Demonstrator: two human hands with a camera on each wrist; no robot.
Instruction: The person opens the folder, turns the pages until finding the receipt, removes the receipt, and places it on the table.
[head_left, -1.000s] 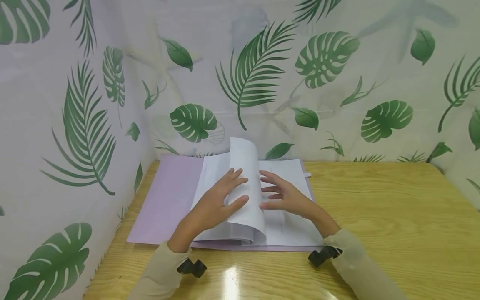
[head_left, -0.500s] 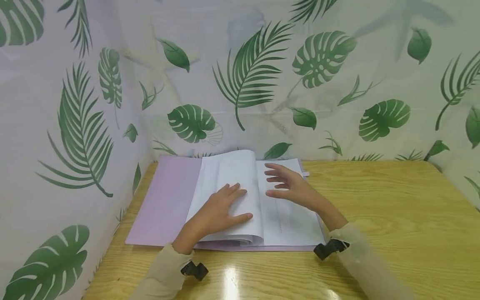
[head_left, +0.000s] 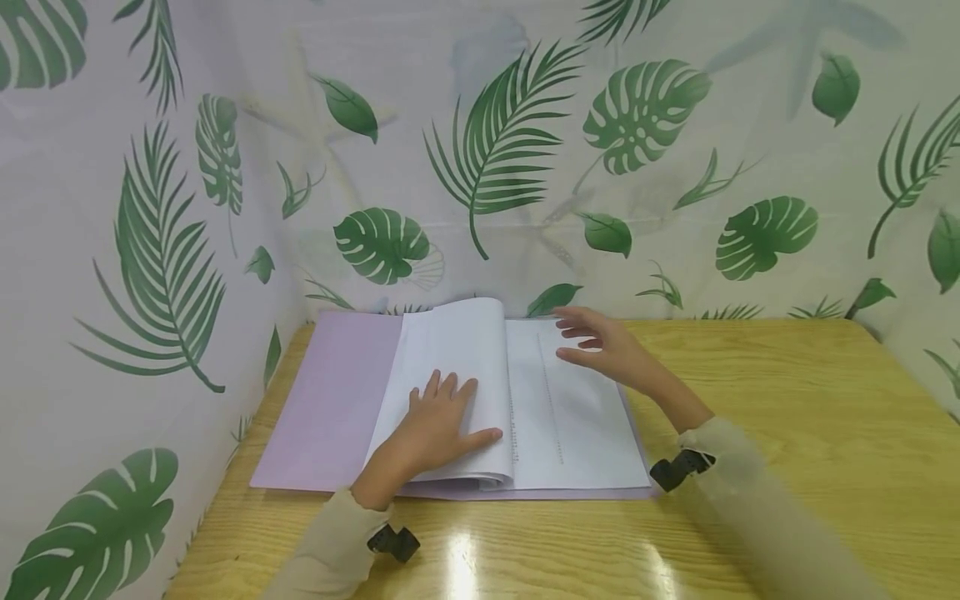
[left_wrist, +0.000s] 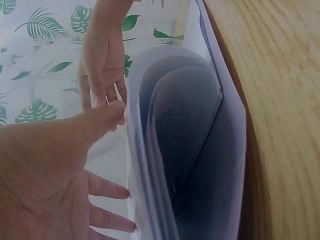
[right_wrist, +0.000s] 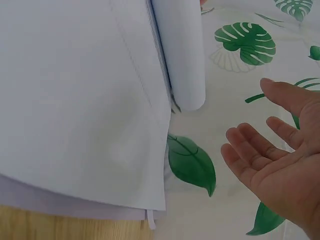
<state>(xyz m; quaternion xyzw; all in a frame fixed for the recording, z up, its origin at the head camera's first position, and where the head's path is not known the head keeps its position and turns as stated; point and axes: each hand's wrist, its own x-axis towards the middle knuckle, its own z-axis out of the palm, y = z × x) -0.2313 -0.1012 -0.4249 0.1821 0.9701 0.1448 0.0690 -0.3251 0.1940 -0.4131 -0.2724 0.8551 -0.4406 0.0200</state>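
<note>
A lilac folder [head_left: 330,400] lies spread on the table, with white paper sheets [head_left: 592,425] inside it. Several sheets are bent over to the left in a rounded roll [head_left: 480,350]. On top of these curled sheets rests my left hand [head_left: 431,429], fingers spread and thumb reaching toward the fold. The left wrist view shows the layered sheet edges [left_wrist: 145,150] and a small dark clip-like piece [left_wrist: 180,189] deep inside the curl. My right hand [head_left: 607,350] hovers over the upper right of the flat page, fingers loosely bent and holding nothing; the right wrist view shows its palm [right_wrist: 285,165].
The wooden table [head_left: 787,433] extends to the right of the folder. A white leaf-print cloth [head_left: 645,250] hangs behind and at the left. A small white tab [right_wrist: 151,219] sticks out from the folder's edge. Both wrists carry dark cameras [head_left: 393,543].
The lifted sheet has dropped over to the left onto the other curled sheets. My left hand has come down flat on them; my right hand has moved away to the upper right.
</note>
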